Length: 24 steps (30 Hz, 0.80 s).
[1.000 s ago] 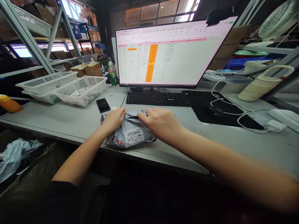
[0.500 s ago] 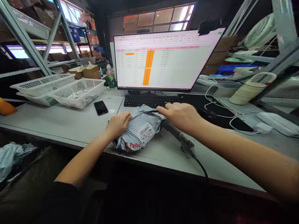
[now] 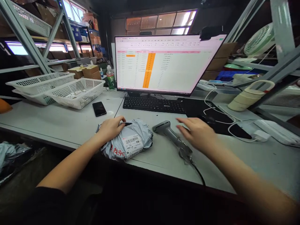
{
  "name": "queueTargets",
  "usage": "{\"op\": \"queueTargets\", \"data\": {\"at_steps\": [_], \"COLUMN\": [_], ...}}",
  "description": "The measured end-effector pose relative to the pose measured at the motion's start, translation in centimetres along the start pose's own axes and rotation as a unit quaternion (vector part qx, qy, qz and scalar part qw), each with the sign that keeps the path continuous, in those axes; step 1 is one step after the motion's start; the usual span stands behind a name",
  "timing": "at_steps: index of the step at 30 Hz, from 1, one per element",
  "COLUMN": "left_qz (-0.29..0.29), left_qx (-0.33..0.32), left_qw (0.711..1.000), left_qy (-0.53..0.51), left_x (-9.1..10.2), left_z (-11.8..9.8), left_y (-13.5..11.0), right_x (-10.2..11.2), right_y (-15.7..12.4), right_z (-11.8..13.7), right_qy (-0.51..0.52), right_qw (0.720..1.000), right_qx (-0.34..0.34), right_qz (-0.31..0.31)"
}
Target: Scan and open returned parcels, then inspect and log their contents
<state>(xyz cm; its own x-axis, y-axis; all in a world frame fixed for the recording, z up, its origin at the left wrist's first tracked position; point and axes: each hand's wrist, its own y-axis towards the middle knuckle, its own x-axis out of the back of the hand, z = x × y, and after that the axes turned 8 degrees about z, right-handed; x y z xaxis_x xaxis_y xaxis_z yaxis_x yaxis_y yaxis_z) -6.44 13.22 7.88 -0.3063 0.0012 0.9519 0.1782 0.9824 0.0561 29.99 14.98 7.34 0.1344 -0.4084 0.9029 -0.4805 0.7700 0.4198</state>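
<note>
A grey plastic mail parcel (image 3: 131,140) with a white barcode label lies at the near edge of the grey table (image 3: 58,120). My left hand (image 3: 110,127) rests on its left part, fingers curled over the bag and pinching a thin dark pen-like object. A grey barcode scanner (image 3: 172,137) with a black cable lies on the table just right of the parcel. My right hand (image 3: 198,132) hovers beside the scanner, fingers stretched out and holding nothing, slightly blurred.
Behind stand a black keyboard (image 3: 153,104), a monitor (image 3: 164,64) showing a spreadsheet, and a black mouse mat (image 3: 211,117) with white cables. A black phone (image 3: 99,108) and white baskets (image 3: 75,92) lie at the left. A roll of tape (image 3: 249,95) sits on the right.
My right hand let go of the scanner, which now lies on the table, and moved right. The parcel was laid flatter and a little to the left under my left hand.
</note>
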Motion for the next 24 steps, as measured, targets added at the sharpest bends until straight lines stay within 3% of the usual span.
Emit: {"op": "queueTargets", "data": {"at_steps": [1,3,4,6,8,12,15,18,21,24], "left_qz": [-0.005,-0.018,-0.023,-0.031,-0.029,-0.014,-0.011,-0.009,-0.005,-0.002], "left_qx": [-0.003,-0.016,-0.026,-0.049,-0.078,-0.104,-0.042,0.005,0.019,0.008], "left_qw": [1.000,1.000,0.999,0.998,0.995,0.983,0.974,0.967,0.963,0.963], "left_qy": [0.005,0.003,-0.005,-0.029,-0.063,-0.151,-0.221,-0.255,-0.267,-0.269], "left_x": [0.0,0.0,0.1,0.2,0.3,0.8,0.9,0.0,-1.3,-0.5], "left_z": [-0.4,-1.3,-1.7,-2.3,-2.2,0.9,5.3,8.8,10.2,9.5], "left_y": [-0.1,-0.4,-0.6,-1.0,-1.2,-0.6,0.2,0.9,1.4,1.0], "right_x": [0.7,1.6,1.7,1.4,0.7,0.3,1.1,1.1,-0.3,-1.1], "right_y": [1.1,3.4,4.5,6.1,7.0,6.0,3.2,0.3,-1.4,-1.2], "right_z": [2.8,8.0,10.2,13.4,15.0,14.7,13.1,11.7,10.8,10.4], "right_qy": [0.037,0.092,0.095,0.082,0.057,0.027,0.034,0.059,0.077,0.066], "right_qw": [0.996,0.970,0.961,0.956,0.963,0.958,0.944,0.945,0.955,0.966], "right_qx": [0.077,0.224,0.260,0.276,0.251,0.285,0.327,0.320,0.284,0.242], "right_qz": [-0.022,-0.002,0.011,0.056,0.072,0.028,-0.006,-0.010,0.025,0.058]}}
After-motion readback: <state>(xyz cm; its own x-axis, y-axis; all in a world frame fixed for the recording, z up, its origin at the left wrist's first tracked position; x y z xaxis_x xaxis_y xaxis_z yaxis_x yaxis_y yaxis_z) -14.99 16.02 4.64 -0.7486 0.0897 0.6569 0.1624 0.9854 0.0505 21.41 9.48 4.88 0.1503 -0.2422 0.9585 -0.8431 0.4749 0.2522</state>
